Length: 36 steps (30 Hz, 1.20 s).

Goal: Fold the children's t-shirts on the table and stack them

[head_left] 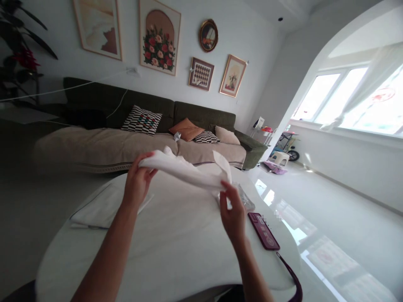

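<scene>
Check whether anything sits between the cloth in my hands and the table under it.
Only a clear plastic wrapper: it lies on the table under the right end of the cloth, beside the phone.

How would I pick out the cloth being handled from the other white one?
Find the white round table before the sofa. Above it, the cloth stretches between left hand and right hand. Unlike the folded cloth lying flat, it is bunched and lifted.

The only camera rides on the person's head, facing forward and slightly down across the round white table point(176, 256) toward the green sofa point(201, 114) and framed pictures point(159, 37). The wide view is tilted, with the left hand point(137, 183) and right hand point(233, 214) close below the lens and the windows point(343, 98) at right.
</scene>
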Tool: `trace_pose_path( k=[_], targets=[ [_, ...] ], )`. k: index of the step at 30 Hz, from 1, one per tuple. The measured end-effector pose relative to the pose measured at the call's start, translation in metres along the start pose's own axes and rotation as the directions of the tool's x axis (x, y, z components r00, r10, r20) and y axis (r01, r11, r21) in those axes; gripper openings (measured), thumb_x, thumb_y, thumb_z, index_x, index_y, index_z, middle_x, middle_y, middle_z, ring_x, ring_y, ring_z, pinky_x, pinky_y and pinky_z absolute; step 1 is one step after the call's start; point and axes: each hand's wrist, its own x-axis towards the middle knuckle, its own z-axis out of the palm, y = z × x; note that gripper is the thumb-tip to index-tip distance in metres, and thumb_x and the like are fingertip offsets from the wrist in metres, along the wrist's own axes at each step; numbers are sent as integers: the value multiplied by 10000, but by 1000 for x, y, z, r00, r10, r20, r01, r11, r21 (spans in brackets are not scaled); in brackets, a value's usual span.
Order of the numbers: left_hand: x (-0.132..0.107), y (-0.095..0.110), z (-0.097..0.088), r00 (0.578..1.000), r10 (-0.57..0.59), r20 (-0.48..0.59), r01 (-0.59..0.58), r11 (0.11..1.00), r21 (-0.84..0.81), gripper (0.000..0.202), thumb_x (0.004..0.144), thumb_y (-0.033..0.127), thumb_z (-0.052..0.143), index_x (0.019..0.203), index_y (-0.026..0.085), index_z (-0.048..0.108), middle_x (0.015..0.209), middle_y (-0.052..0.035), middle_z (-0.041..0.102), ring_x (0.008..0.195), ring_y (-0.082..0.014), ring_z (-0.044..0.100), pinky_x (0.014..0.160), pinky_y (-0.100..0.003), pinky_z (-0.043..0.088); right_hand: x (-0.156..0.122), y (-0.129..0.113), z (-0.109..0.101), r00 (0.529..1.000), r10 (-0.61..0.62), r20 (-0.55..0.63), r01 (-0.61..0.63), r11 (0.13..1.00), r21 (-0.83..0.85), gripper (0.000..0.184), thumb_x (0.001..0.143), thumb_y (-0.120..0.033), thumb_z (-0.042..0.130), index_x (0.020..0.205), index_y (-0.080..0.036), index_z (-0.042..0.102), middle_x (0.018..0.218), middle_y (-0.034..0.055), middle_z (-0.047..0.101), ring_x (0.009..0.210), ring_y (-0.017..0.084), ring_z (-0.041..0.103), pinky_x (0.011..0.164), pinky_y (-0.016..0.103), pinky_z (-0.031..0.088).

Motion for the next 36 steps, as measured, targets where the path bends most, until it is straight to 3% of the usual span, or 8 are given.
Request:
trace_pose_path(
  k=[4,9,15,20,24,28,31,36],
  targets=[
    [-85,-54,-67,951,-233,-206,263,955,136,240,631,238,550,867,213,586,966,7,592,859,-144,568,683,-213,491,-134,31,31,974,141,177,-139,990,-23,317,863,-317,370,1113,-209,531,983,79,656,862,162,634,726,230,496],
    [-180,-106,-160,838,-408,-361,545,650,530,314,522,343,527,775,209,656,885,-31,662,885,-260,591,731,-325,506,-249,71,49,823,441,359,-446,892,-73,432,838,-530,311,881,-232,621,625,40,669,534,159,628,516,205,479],
    [-194,-99,-179,808,-497,-317,562,489,666,331,571,469,566,784,234,662,845,-9,684,883,-257,607,749,-299,491,-193,103,33,767,519,377,-469,855,-222,347,842,-423,324,852,-200,590,679,45,625,590,161,586,592,240,443],
    [-189,-109,-178,852,-457,-256,487,511,708,376,580,544,595,754,214,640,683,-4,657,763,-238,620,663,-271,491,-122,118,68,687,548,477,-318,817,-481,353,769,-164,416,1101,-184,533,1006,97,545,770,161,571,633,238,396],
    [-191,-116,-189,853,-457,-254,491,535,688,391,556,507,627,800,201,628,716,-18,666,764,-233,631,642,-262,497,-100,124,83,645,533,547,-316,838,-444,222,685,-61,448,774,-175,616,939,50,555,709,117,552,609,211,366],
    [-190,-116,-194,823,-501,-269,542,549,636,381,524,474,653,795,209,617,824,-42,682,890,-252,618,730,-269,492,-108,130,41,676,515,527,-402,857,-323,160,721,-108,435,770,-175,572,868,25,588,688,104,559,630,203,398],
    [-190,-115,-193,808,-515,-286,566,541,622,403,496,469,673,801,213,612,860,-44,683,927,-261,607,755,-273,486,-141,136,-16,727,593,346,-630,777,-8,180,755,-319,485,857,-190,559,872,43,619,756,160,589,640,238,446],
    [-192,-110,-187,807,-522,-275,556,518,650,433,498,486,675,833,227,584,775,-13,682,803,-246,633,680,-274,492,-206,138,-70,572,790,221,-818,569,82,310,667,-511,551,772,-227,618,814,28,650,835,228,598,729,296,468]
  ],
)
